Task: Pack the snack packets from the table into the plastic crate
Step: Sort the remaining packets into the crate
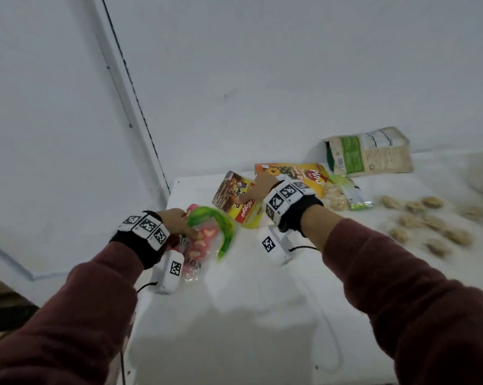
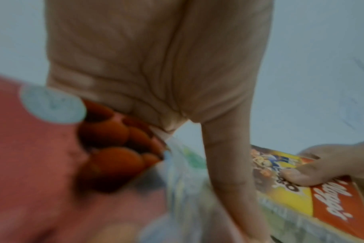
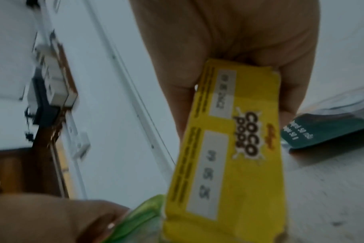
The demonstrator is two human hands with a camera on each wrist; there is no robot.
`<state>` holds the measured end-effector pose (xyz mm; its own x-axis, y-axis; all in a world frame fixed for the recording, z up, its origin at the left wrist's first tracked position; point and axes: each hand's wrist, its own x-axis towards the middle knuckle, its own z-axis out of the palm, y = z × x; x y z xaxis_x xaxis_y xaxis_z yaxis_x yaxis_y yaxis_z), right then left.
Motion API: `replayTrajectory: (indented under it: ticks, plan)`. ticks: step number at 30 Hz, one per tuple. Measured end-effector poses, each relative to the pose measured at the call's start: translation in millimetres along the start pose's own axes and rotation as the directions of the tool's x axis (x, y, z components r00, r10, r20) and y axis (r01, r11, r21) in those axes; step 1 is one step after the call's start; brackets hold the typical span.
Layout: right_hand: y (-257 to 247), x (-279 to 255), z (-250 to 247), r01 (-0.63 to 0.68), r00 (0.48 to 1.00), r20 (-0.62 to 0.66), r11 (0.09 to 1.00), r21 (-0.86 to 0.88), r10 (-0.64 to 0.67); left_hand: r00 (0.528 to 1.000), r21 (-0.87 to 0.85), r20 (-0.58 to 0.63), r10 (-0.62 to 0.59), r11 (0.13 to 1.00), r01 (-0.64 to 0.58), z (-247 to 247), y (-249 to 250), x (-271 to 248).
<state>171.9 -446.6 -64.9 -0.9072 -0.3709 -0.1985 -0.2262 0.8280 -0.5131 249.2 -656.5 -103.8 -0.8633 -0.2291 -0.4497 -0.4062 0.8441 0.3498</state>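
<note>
My left hand point(image 1: 189, 226) grips a clear sweets bag point(image 1: 207, 237) with pink pieces and a green band, at the table's left edge. In the left wrist view its thumb point(image 2: 229, 172) presses on the clear plastic point(image 2: 183, 174), and a blurred red packet face point(image 2: 31, 164) lies under the palm. My right hand point(image 1: 251, 190) holds a yellow cereal box point(image 1: 234, 201) tilted on edge just right of the bag. The right wrist view shows the fingers curled round the box's narrow yellow side point(image 3: 229, 148). No crate shows in any view.
Behind the box lie an orange-yellow packet point(image 1: 298, 173), a clear green-edged packet point(image 1: 343, 194) and a beige-green bag point(image 1: 370, 154) against the wall. Several loose brown pieces point(image 1: 429, 226) are scattered on the white table point(image 1: 262, 315) at right. The table's left edge drops off beside my left wrist.
</note>
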Motion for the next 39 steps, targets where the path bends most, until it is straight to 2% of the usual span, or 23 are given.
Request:
replayTrajectory:
  ticks: [2,5,7,9,16,21,25,27,32,35,39]
  plan:
    - [11,-4,-17,-0.029,1.0,0.003,0.994,0.109,0.029,0.998,-0.109,-0.013,0.059,0.992,-0.06,-11,11,-3]
    - [40,-13,-52,-0.11,0.991,-0.048,0.965,0.236,0.125,0.983,-0.303,-0.119,0.142,0.937,-0.172,-17,38,3]
    - [67,-17,-74,-0.171,0.979,-0.067,0.953,0.252,0.194,0.968,-0.407,-0.181,0.175,0.882,-0.236,-13,61,9]
    - [94,-21,-92,-0.236,0.962,-0.071,0.932,0.276,0.264,0.961,-0.455,-0.173,0.218,0.847,-0.274,-3,85,19]
    - [168,-23,-132,-0.369,0.918,-0.048,0.893,0.257,0.393,0.955,-0.586,-0.198,0.219,0.754,-0.295,27,176,31]
    - [187,-14,-132,-0.366,0.93,0.086,0.921,0.134,0.357,0.943,-0.578,-0.233,0.238,0.746,-0.332,33,201,45]
    - [191,-6,-129,-0.318,0.946,0.153,0.916,0.244,0.287,0.949,-0.542,-0.234,0.212,0.782,-0.309,38,199,60]
    - [191,-2,-127,-0.316,0.941,0.207,0.917,0.243,0.269,0.951,-0.524,-0.231,0.207,0.797,-0.301,43,199,61]
    - [192,-5,-127,-0.238,0.96,0.206,0.937,0.257,0.187,0.955,-0.527,-0.23,0.19,0.8,-0.286,49,202,52]
    - [194,-5,-128,-0.243,0.958,0.221,0.925,0.291,0.183,0.95,-0.527,-0.253,0.181,0.798,-0.292,48,204,45]
    - [192,-4,-135,-0.227,0.971,0.134,0.941,0.252,0.198,0.943,-0.517,-0.272,0.19,0.798,-0.31,42,212,28]
